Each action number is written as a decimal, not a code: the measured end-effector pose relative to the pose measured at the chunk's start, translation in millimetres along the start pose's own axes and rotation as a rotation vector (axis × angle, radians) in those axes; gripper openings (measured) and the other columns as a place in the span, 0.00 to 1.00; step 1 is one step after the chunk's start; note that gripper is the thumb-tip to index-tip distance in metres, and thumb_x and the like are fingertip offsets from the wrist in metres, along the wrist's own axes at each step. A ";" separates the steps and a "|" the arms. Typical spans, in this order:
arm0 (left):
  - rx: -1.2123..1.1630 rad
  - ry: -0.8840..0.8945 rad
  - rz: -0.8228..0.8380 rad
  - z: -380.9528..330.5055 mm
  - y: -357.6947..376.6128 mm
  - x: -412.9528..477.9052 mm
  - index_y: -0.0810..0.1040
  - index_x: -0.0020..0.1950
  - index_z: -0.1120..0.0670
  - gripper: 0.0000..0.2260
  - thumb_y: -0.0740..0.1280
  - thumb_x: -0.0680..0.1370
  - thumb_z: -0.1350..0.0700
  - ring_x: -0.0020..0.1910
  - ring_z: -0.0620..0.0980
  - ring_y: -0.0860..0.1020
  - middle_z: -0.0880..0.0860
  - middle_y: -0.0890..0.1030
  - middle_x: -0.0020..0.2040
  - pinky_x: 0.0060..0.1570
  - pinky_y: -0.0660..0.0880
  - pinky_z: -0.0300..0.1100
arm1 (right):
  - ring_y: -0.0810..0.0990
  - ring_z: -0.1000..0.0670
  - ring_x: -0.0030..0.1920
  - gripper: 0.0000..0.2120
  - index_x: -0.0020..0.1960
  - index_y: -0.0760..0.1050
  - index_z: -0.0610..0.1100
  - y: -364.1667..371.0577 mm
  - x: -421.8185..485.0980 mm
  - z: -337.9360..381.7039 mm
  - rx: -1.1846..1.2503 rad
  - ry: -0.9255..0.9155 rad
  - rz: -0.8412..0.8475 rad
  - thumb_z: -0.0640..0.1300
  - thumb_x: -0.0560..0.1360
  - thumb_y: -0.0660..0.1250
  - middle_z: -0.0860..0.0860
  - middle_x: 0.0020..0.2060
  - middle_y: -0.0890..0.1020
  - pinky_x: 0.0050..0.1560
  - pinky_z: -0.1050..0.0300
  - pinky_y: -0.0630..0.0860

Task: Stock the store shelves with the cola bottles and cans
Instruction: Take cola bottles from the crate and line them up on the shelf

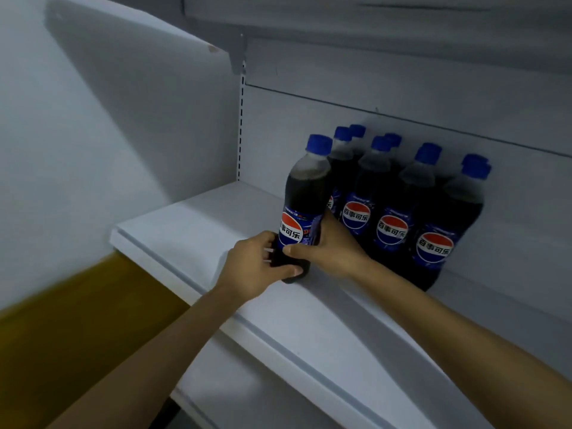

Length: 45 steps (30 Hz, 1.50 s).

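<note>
A dark cola bottle (305, 199) with a blue cap and a blue label stands on the white shelf (192, 224), at the left end of a group of several like bottles (393, 209). My left hand (257, 267) grips its base from the left, thumb across the front. My right hand (331, 246) wraps round its lower body from the right, thumb on the front below the label. The bottle leans slightly to the right.
The shelf's left part is bare white board, with a raised front lip (198, 280). A second shelf (356, 23) hangs overhead on a bracket (238, 54). Another shelf edge (247, 397) sits below. A pale wall and a yellow-brown floor (62, 329) lie to the left.
</note>
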<state>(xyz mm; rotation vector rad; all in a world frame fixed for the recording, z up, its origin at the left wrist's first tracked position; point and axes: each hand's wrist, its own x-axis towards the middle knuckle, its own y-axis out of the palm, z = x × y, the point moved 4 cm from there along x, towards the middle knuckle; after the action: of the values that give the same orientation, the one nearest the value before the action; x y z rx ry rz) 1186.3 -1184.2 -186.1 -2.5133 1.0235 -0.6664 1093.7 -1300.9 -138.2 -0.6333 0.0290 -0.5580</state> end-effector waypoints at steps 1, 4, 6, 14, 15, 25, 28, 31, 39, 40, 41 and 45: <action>0.013 0.008 0.004 -0.2 2.4 6.6 0.76 0.61 0.51 0.26 0.77 0.66 0.48 0.47 0.43 0.80 0.45 0.80 0.51 0.43 0.74 0.28 | 0.77 0.51 0.61 0.36 0.70 0.64 0.46 -2.3 5.4 -2.6 -0.002 0.003 -0.009 0.42 0.67 0.78 0.53 0.60 0.77 0.62 0.56 0.73; 0.092 0.027 0.018 -2.1 9.6 26.5 0.75 0.64 0.52 0.26 0.75 0.69 0.46 0.48 0.42 0.77 0.45 0.80 0.55 0.41 0.69 0.24 | 0.75 0.51 0.63 0.36 0.71 0.63 0.44 -9.7 19.7 -9.6 0.012 -0.003 -0.064 0.41 0.68 0.77 0.52 0.62 0.76 0.61 0.58 0.71; 0.073 0.023 0.024 -2.6 16.3 37.5 0.74 0.64 0.53 0.26 0.76 0.69 0.48 0.49 0.45 0.79 0.48 0.81 0.56 0.43 0.72 0.27 | 0.75 0.50 0.63 0.36 0.70 0.64 0.43 -13.5 26.0 -15.3 0.013 0.002 -0.115 0.40 0.67 0.78 0.49 0.63 0.77 0.63 0.56 0.72; 0.053 -0.007 0.010 3.6 26.6 50.5 0.75 0.62 0.53 0.26 0.77 0.68 0.49 0.50 0.48 0.80 0.48 0.81 0.55 0.50 0.78 0.44 | 0.81 0.50 0.54 0.26 0.60 0.72 0.42 -11.2 23.8 -36.0 0.112 0.004 -0.332 0.42 0.66 0.79 0.48 0.54 0.82 0.55 0.54 0.79; 0.051 -0.015 -0.001 3.9 26.5 49.5 0.75 0.61 0.54 0.25 0.77 0.67 0.49 0.49 0.48 0.80 0.48 0.81 0.54 0.49 0.78 0.43 | 0.81 0.51 0.53 0.26 0.59 0.72 0.43 -9.4 21.3 -36.4 0.115 0.001 -0.349 0.42 0.66 0.79 0.48 0.54 0.82 0.54 0.55 0.79; 0.090 -0.043 -0.104 0.4 28.7 45.3 0.74 0.55 0.54 0.22 0.77 0.67 0.48 0.47 0.50 0.80 0.50 0.81 0.52 0.43 0.77 0.42 | 0.79 0.48 0.59 0.27 0.67 0.69 0.40 -3.2 13.4 -32.5 0.112 0.001 -0.330 0.43 0.72 0.74 0.47 0.60 0.80 0.60 0.50 0.77; 0.079 -0.044 -0.107 -0.1 29.5 43.6 0.74 0.57 0.53 0.23 0.77 0.68 0.48 0.47 0.49 0.80 0.49 0.81 0.52 0.45 0.78 0.44 | 0.79 0.50 0.58 0.25 0.64 0.68 0.42 -0.4 5.4 -32.1 0.281 0.044 -0.375 0.40 0.71 0.75 0.47 0.58 0.79 0.58 0.52 0.78; 0.060 -0.060 -0.065 0.8 30.4 42.5 0.72 0.61 0.53 0.24 0.75 0.69 0.50 0.51 0.50 0.79 0.50 0.79 0.56 0.48 0.77 0.42 | 0.76 0.59 0.53 0.21 0.59 0.68 0.49 8.8 -14.3 -26.7 0.415 0.044 -0.477 0.41 0.72 0.74 0.53 0.54 0.76 0.49 0.69 0.75; -0.039 0.006 -0.321 11.9 -64.1 -20.3 0.71 0.67 0.51 0.20 0.69 0.76 0.51 0.58 0.35 0.73 0.45 0.75 0.63 0.52 0.69 0.24 | 0.73 0.54 0.62 0.18 0.64 0.69 0.50 74.7 -41.5 39.0 0.597 0.039 -0.279 0.45 0.76 0.69 0.53 0.61 0.74 0.62 0.60 0.71; -0.087 -0.016 -0.389 19.0 -85.2 -35.6 0.73 0.64 0.47 0.17 0.68 0.77 0.50 0.56 0.32 0.74 0.41 0.76 0.60 0.49 0.69 0.21 | 0.72 0.55 0.63 0.19 0.64 0.68 0.52 87.9 -45.7 49.1 0.605 0.039 -0.240 0.47 0.76 0.69 0.54 0.62 0.74 0.59 0.65 0.71; -0.133 -0.033 -0.459 27.1 -106.4 -52.4 0.74 0.62 0.45 0.14 0.67 0.77 0.49 0.55 0.31 0.75 0.38 0.77 0.58 0.49 0.70 0.22 | 0.72 0.56 0.62 0.18 0.64 0.68 0.54 103.1 -50.3 59.1 0.613 0.039 -0.196 0.48 0.76 0.68 0.56 0.62 0.73 0.55 0.69 0.70; -0.164 -0.139 -0.665 69.4 -171.8 -127.0 0.75 0.60 0.43 0.09 0.62 0.80 0.47 0.56 0.38 0.78 0.42 0.80 0.56 0.55 0.76 0.37 | 0.73 0.63 0.59 0.18 0.64 0.69 0.58 178.9 -81.1 88.5 0.654 0.084 0.025 0.54 0.76 0.67 0.62 0.60 0.74 0.45 0.74 0.71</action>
<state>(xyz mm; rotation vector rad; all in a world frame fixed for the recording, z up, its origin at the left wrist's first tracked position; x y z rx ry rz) 1239.8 -966.5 -198.9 -3.0029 0.1767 -0.5755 1128.4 -1092.4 -179.6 0.0273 -0.0654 -0.5306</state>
